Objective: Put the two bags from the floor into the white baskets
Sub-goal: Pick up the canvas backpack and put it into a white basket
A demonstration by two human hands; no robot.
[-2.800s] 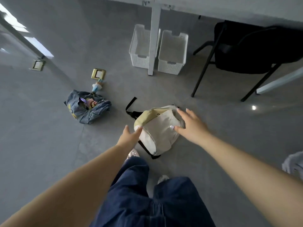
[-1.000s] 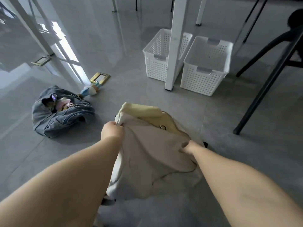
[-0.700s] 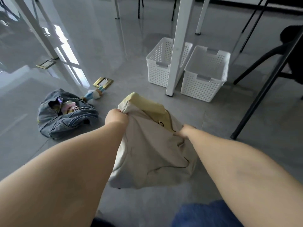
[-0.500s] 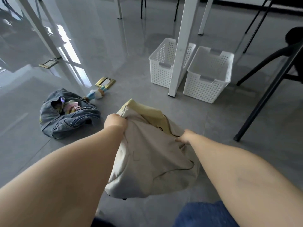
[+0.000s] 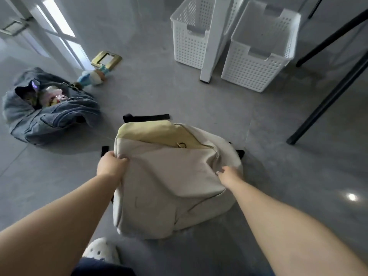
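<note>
A cream backpack (image 5: 165, 188) with a pale yellow top and black straps hangs in front of me, held off the grey floor. My left hand (image 5: 110, 165) grips its left edge and my right hand (image 5: 229, 175) grips its right side. A denim bag (image 5: 45, 114) lies open on the floor at the left, with small toys showing inside. Two white perforated baskets stand ahead, the left basket (image 5: 189, 36) and the right basket (image 5: 256, 56), both with nothing visible in them.
A white table leg (image 5: 211, 42) stands between the two baskets. Black chair legs (image 5: 326, 100) slant down at the right. A small doll (image 5: 93, 76) and a brass floor socket (image 5: 106, 59) lie near the denim bag. My white shoe (image 5: 101, 251) shows below.
Both hands closed on the cream backpack and lifted it off the floor. I have moved closer to the baskets, and the backpack's black straps now show behind it.
</note>
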